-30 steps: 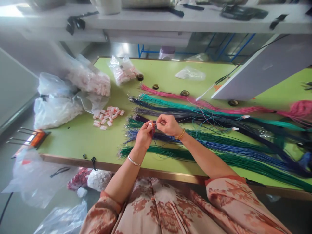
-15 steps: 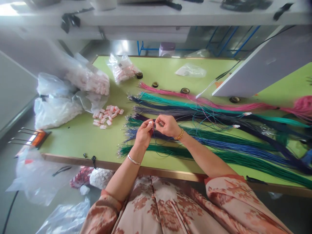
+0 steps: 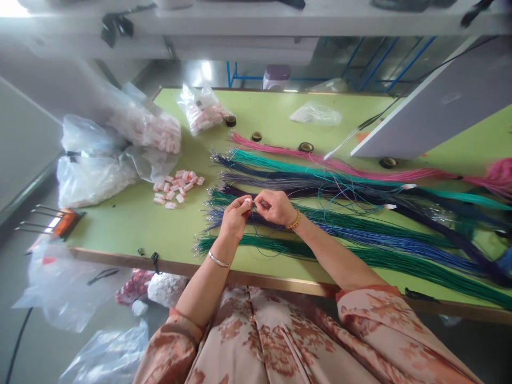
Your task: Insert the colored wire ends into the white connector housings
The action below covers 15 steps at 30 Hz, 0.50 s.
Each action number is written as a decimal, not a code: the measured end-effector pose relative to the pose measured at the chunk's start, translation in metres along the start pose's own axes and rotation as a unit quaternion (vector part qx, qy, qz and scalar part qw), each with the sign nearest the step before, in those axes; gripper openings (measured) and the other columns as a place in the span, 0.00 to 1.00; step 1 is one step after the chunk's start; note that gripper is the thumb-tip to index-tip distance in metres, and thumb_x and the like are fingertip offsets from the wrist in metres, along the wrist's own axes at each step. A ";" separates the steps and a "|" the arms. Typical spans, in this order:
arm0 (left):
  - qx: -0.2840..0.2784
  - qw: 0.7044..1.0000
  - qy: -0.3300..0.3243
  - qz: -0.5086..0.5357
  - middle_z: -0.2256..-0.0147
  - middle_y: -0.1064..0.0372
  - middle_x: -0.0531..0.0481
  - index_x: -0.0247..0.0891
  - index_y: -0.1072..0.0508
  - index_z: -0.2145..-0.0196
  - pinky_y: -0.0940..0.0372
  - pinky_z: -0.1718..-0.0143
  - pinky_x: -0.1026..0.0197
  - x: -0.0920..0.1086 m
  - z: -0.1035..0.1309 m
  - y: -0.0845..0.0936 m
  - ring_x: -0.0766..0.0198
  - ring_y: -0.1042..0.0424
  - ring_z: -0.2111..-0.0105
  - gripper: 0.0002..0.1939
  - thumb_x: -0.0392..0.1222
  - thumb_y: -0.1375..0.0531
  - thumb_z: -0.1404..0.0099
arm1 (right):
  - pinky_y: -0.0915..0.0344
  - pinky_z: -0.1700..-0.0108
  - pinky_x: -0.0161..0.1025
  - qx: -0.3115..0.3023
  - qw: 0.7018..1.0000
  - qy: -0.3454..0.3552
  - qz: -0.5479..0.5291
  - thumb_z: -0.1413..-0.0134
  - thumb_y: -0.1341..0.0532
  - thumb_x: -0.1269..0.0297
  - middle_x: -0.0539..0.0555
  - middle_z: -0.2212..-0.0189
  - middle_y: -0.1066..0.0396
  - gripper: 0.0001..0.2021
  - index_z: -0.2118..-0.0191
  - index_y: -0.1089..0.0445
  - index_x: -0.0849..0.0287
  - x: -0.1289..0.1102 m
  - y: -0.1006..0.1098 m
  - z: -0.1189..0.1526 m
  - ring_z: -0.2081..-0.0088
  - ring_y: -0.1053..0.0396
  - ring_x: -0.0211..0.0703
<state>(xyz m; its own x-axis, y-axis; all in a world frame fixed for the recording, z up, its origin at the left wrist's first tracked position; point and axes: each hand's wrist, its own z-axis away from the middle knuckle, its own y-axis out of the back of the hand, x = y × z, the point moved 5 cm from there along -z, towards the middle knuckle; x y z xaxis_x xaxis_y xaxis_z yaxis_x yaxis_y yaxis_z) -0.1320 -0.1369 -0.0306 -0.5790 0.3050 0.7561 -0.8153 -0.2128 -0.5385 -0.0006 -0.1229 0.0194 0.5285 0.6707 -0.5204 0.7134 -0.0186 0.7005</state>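
Observation:
My left hand [image 3: 236, 216] pinches a small white connector [image 3: 248, 201] over the wire bundles. Close at its right, my right hand [image 3: 276, 207] has thumb and forefinger pressed together at a thin wire beside the connector. Thin wires hang below the two hands. Under and around them lie long bundles: pink wires [image 3: 280, 149], teal wires [image 3: 272, 162], blue wires [image 3: 360, 236] and green wires [image 3: 376, 258], with dark ones between. A pile of white and orange connectors [image 3: 180, 186] rests to the left of the wire ends.
Clear bags of connectors [image 3: 204, 109] stand at the back left of the green table [image 3: 132, 229]. Black tape rolls [image 3: 306, 147] lie behind the wires. An orange block with metal prongs [image 3: 66, 224] sits at the left edge. A grey panel [image 3: 436, 101] rises at the right.
The view has shifted slightly. My right hand's fingertips have shifted a little beside the connector; my left hand keeps its pinch on it.

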 end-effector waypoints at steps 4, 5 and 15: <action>0.010 1.000 0.001 0.006 0.73 0.28 0.52 0.33 0.23 0.68 0.40 0.69 0.67 -0.001 0.000 0.000 0.73 0.33 0.73 0.10 0.33 0.31 0.51 | 0.44 0.71 0.33 -0.001 1.000 -0.001 -0.007 0.50 0.43 0.69 0.49 0.78 0.35 0.03 0.73 0.35 0.57 0.000 -0.001 0.000 0.77 0.42 0.35; 0.011 1.000 -0.006 0.010 0.73 0.28 0.52 0.33 0.23 0.67 0.40 0.68 0.67 -0.001 0.000 0.000 0.73 0.33 0.74 0.10 0.33 0.31 0.51 | 0.44 0.71 0.33 -0.002 1.000 -0.010 -0.011 0.50 0.43 0.69 0.49 0.78 0.35 0.03 0.73 0.35 0.57 0.002 -0.002 0.000 0.77 0.43 0.35; 0.012 1.000 0.003 0.009 0.71 0.27 0.51 0.33 0.23 0.66 0.39 0.68 0.67 -0.003 -0.002 0.000 0.73 0.32 0.73 0.11 0.32 0.32 0.50 | 0.43 0.71 0.33 0.021 0.995 -0.078 -0.065 0.49 0.42 0.66 0.49 0.78 0.34 0.04 0.72 0.33 0.58 0.009 -0.005 0.004 0.77 0.41 0.34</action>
<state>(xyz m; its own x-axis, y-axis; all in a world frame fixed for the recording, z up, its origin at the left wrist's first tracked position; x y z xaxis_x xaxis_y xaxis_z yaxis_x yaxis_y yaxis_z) -0.1302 -0.1362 -0.0332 -0.5941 0.3059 0.7440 -0.8043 -0.2406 -0.5433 0.0028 -0.1199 0.0095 0.4938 0.5459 -0.6769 0.7971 0.0272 0.6033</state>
